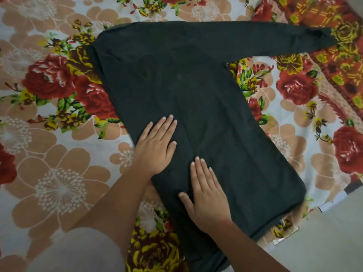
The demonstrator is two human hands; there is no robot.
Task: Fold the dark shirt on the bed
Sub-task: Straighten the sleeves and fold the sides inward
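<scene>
The dark shirt (192,91) lies flat on the flowered bed sheet (49,134), its body running from upper left to lower right. One long sleeve (275,39) stretches out to the upper right; the left side looks folded in. My left hand (155,146) lies flat with straight fingers on the shirt's left edge. My right hand (206,195) presses flat on the lower part of the shirt, fingers together and straight. Neither hand grips the cloth.
A second red and yellow patterned cloth (334,46) lies at the upper right under the sleeve's cuff. The bed's edge and a pale floor (334,232) show at the lower right. The shirt's hem hangs near that edge.
</scene>
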